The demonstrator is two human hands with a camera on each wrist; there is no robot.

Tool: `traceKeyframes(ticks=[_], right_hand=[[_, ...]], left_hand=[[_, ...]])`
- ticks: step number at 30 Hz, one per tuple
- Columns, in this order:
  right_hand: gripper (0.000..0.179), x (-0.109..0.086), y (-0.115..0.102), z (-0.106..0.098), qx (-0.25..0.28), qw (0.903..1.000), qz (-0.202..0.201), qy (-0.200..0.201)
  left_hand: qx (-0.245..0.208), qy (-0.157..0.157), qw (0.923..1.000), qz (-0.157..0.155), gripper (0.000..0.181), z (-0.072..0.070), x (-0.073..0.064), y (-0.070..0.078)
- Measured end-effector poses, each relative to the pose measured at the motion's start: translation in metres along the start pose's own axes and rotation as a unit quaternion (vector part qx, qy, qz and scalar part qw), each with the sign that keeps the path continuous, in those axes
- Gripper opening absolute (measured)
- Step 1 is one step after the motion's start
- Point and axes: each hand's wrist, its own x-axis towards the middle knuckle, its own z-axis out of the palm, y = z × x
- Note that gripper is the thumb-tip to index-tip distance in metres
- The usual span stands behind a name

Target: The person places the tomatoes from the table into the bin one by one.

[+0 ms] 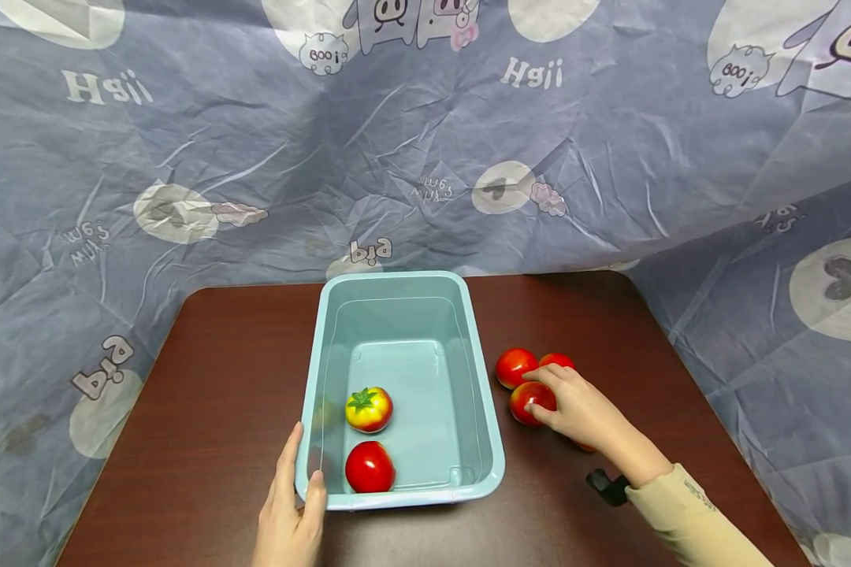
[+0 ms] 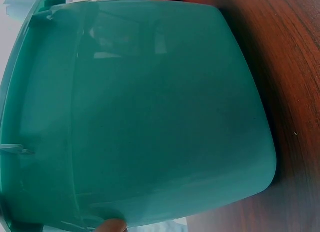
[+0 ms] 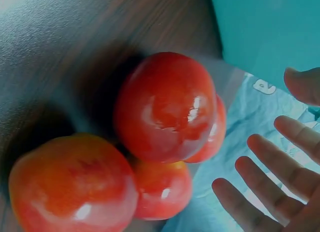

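Note:
A light blue plastic bin [image 1: 425, 500] holds a red tomato [image 1: 369, 468] and a yellow-red tomato with a green leafy top [image 1: 369, 409]. At its near left corner my left hand [image 1: 291, 504] holds the rim, thumb over the edge and fingers along the outside. In the left wrist view one fingertip [image 2: 112, 225] shows against the bin wall [image 2: 150, 117]. My right hand [image 1: 574, 405] reaches over a cluster of red tomatoes, its fingers spread around the front tomato [image 1: 532, 403]. In the right wrist view, its fingers stand apart beside the tomatoes [image 3: 165, 107].
The dark wood table [image 1: 241, 378] carries everything. Another red tomato [image 1: 516, 368] sits close to the bin's right side, with one more [image 1: 557, 361] partly behind my right hand. A grey-blue printed cloth [image 1: 397, 157] hangs behind the table.

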Motion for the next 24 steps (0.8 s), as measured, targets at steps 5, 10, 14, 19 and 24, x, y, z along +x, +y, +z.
traceKeyframes(ticks=[5, 10, 14, 19, 24], right_hand=[[0.043, 0.001, 0.007, 0.005, -0.002, 0.9999, 0.009, -0.01], [0.044, 0.003, 0.014, 0.011, -0.005, 0.9995, 0.023, -0.019], [0.044, 0.004, 0.017, 0.014, -0.002, 0.9994, 0.026, -0.023], [0.044, 0.005, 0.019, 0.018, -0.002, 0.9996, 0.019, -0.02], [0.046, 0.005, 0.02, 0.022, -0.003, 0.9994, 0.023, -0.027]], left_hand=[[0.0, -0.003, 1.0, -0.002, 0.066, 0.0, 0.0, 0.0], [-0.003, -0.01, 0.9999, -0.004, 0.066, 0.0, 0.001, 0.001], [-0.003, -0.014, 0.9998, -0.014, 0.067, 0.0, 0.002, 0.002], [-0.002, -0.01, 0.9999, -0.012, 0.067, 0.001, 0.002, 0.001], [-0.002, -0.007, 0.9999, -0.012, 0.067, 0.001, 0.002, 0.0]])
